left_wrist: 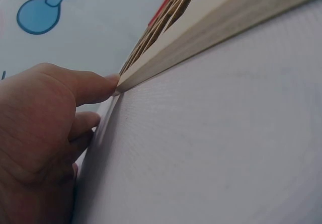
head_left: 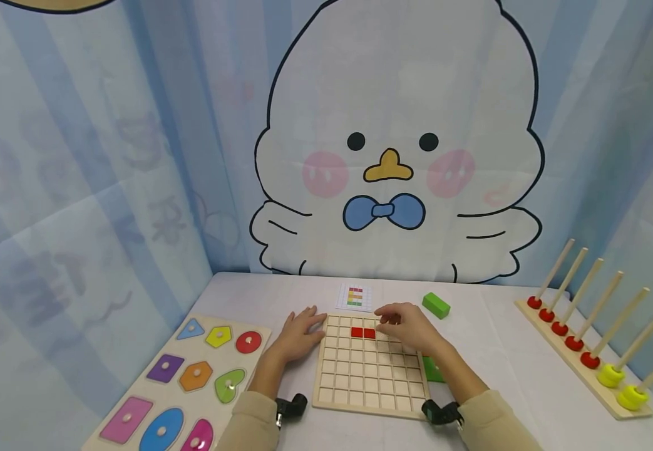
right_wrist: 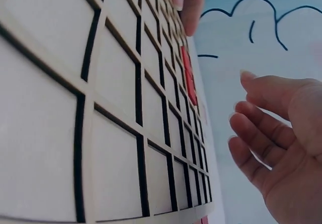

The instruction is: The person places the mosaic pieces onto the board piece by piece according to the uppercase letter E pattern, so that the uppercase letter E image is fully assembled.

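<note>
1. On my head feed, the grid board [head_left: 369,369] lay flat on the white table [head_left: 501,351], between both hands.
2. I had the left hand [head_left: 298,335] relaxed, gripping nothing, with a digit's tip touching the board's left edge.
3. My right hand [head_left: 409,326] hovered over the board's far right part, fingers loosely bent, nothing pinched.
4. Two red tiles [head_left: 362,332] sat side by side in the second row from the far edge.
5. Just beyond lay a pattern card [head_left: 355,297]; a green block [head_left: 436,305] rested farther right.
</note>
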`<state>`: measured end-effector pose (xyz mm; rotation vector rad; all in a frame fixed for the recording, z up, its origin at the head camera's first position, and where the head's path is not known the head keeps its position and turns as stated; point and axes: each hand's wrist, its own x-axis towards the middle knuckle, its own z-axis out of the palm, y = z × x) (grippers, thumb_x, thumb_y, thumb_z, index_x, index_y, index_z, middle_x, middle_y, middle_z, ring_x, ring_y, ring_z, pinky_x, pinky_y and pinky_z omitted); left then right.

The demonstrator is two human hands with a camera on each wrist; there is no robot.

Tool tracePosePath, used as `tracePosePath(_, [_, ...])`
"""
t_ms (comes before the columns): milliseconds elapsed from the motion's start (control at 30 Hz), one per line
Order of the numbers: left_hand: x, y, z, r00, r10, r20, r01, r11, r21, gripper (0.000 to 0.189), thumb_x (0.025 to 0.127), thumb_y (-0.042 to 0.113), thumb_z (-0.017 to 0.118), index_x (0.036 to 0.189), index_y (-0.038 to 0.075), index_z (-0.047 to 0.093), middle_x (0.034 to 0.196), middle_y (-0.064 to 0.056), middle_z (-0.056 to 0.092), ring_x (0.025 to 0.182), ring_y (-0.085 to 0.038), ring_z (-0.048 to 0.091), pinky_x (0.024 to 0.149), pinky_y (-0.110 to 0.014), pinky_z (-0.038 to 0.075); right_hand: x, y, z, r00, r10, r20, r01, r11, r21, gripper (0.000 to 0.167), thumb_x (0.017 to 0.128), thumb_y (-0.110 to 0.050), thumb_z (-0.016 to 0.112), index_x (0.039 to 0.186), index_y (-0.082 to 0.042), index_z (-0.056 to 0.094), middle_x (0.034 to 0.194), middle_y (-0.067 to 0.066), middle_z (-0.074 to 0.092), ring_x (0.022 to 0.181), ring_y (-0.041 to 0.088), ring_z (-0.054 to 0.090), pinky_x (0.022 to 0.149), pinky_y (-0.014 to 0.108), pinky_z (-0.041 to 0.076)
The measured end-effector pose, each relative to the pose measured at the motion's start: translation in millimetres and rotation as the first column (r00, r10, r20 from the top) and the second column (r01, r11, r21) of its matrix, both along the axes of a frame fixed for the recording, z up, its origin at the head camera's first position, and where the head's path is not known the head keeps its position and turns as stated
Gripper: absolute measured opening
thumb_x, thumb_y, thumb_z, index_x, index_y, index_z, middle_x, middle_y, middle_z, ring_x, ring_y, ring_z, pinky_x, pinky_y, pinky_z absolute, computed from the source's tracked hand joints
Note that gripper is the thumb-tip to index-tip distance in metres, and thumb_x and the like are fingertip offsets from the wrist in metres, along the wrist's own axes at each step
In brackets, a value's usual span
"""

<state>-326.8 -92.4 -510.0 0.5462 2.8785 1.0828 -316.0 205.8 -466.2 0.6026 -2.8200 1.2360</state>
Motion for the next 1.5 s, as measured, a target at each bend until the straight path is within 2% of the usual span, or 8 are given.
tracePosePath(100, [-0.3, -0.5, 0.3, 1.0, 0.001, 0.001, -0.001, 1.0, 0.001, 0.047, 0.102, 0.023, 0.061, 0.147, 0.01, 0.059, 0.164, -0.019, 0.041, 0.158, -0.036, 0.03, 0.131, -0.06, 0.008, 7.1, 8.0, -0.7, 0.999, -0.032, -0.035, 0.029, 0.997, -0.072, 0.034, 0.095, -0.018, 0.076, 0.126, -0.005, 0.073, 0.1, 0.001, 0.072, 0.086, 0.014, 0.063, 0.072, 0.025, 0.055])
tracePosePath(233, [-1.7, -1.3, -2.0, 1.0, 0.003, 0.0, -0.003, 1.0, -0.001, 0.047, 0.102, 0.023, 0.061, 0.147, 0.009, 0.059, 0.164, -0.019, 0.041, 0.158, -0.037, 0.03, 0.131, -0.061, 0.009, 12.7, 17.2, -3.4, 0.996, -0.069, -0.06, 0.062, 0.992, -0.112, 0.035, 0.095, -0.02, 0.077, 0.127, -0.006, 0.072, 0.101, 0.004, 0.073, 0.086, 0.014, 0.064, 0.073, 0.025, 0.056])
tracePosePath(400, [-1.9, -1.9, -4.7, 1.0, 0.002, 0.003, -0.002, 1.0, -0.005, 0.047, 0.103, 0.024, 0.061, 0.147, 0.01, 0.059, 0.165, -0.018, 0.041, 0.158, -0.036, 0.03, 0.131, -0.06, 0.009, 14.5, 27.0, -6.3, 0.99, -0.126, -0.057, 0.12, 0.988, -0.102, 0.038, 0.095, -0.021, 0.076, 0.129, -0.005, 0.071, 0.104, 0.004, 0.071, 0.089, 0.015, 0.064, 0.074, 0.024, 0.056])
tracePosePath(633, [-3.0, -2.2, -4.1, 1.0, 0.004, 0.005, -0.004, 1.0, 0.008, 0.047, 0.102, 0.024, 0.061, 0.147, 0.01, 0.059, 0.165, -0.018, 0.04, 0.158, -0.036, 0.029, 0.131, -0.06, 0.008, 16.0, 38.2, -5.4, 0.988, -0.15, -0.031, 0.145, 0.983, -0.115, 0.037, 0.097, -0.019, 0.075, 0.129, -0.003, 0.07, 0.107, 0.008, 0.071, 0.091, 0.021, 0.063, 0.069, 0.026, 0.058])
tracePosePath(867, [-4.1, -2.2, -5.8, 1.0, 0.0, -0.006, 0.0, 1.0, 0.004, 0.047, 0.102, 0.024, 0.062, 0.146, 0.009, 0.06, 0.164, -0.019, 0.041, 0.158, -0.036, 0.03, 0.131, -0.061, 0.009, 16.0, 55.6, -5.2, 0.983, -0.185, -0.009, 0.184, 0.98, -0.073, 0.038, 0.097, -0.021, 0.075, 0.13, -0.004, 0.07, 0.114, 0.011, 0.072, 0.096, 0.021, 0.062, 0.072, 0.022, 0.058])
tracePosePath(1100, [-3.8, -1.1, -5.6, 1.0, 0.014, 0.0, -0.014, 1.0, -0.012, 0.047, 0.103, 0.025, 0.061, 0.148, 0.011, 0.059, 0.165, -0.017, 0.041, 0.158, -0.034, 0.029, 0.132, -0.059, 0.008, 16.2, 73.5, -4.9, 0.987, -0.159, 0.031, 0.16, 0.987, -0.026, 0.035, 0.096, -0.018, 0.075, 0.128, -0.002, 0.071, 0.118, 0.014, 0.072, 0.093, 0.021, 0.061, 0.069, 0.023, 0.057])
tracePosePath(1333, [-2.6, -0.5, -2.8, 1.0, 0.001, 0.003, -0.001, 1.0, 0.004, 0.047, 0.103, 0.025, 0.061, 0.148, 0.01, 0.059, 0.165, -0.018, 0.041, 0.158, -0.035, 0.029, 0.131, -0.06, 0.008, 14.5, 81.9, -9.6, 0.973, -0.199, 0.117, 0.197, 0.98, 0.027, 0.028, 0.094, -0.017, 0.076, 0.12, -0.006, 0.076, 0.109, 0.008, 0.072, 0.089, 0.02, 0.058, 0.069, 0.025, 0.051])
tracePosePath(1500, [-2.7, -0.2, -3.2, 1.0, 0.004, -0.002, -0.004, 1.0, -0.008, 0.047, 0.103, 0.024, 0.061, 0.147, 0.01, 0.059, 0.164, -0.018, 0.041, 0.158, -0.036, 0.03, 0.131, -0.06, 0.009, 13.2, 82.9, -16.8, 0.971, -0.196, 0.136, 0.19, 0.98, 0.053, 0.027, 0.094, -0.016, 0.077, 0.119, -0.007, 0.077, 0.1, 0.006, 0.07, 0.086, 0.02, 0.056, 0.068, 0.025, 0.048])
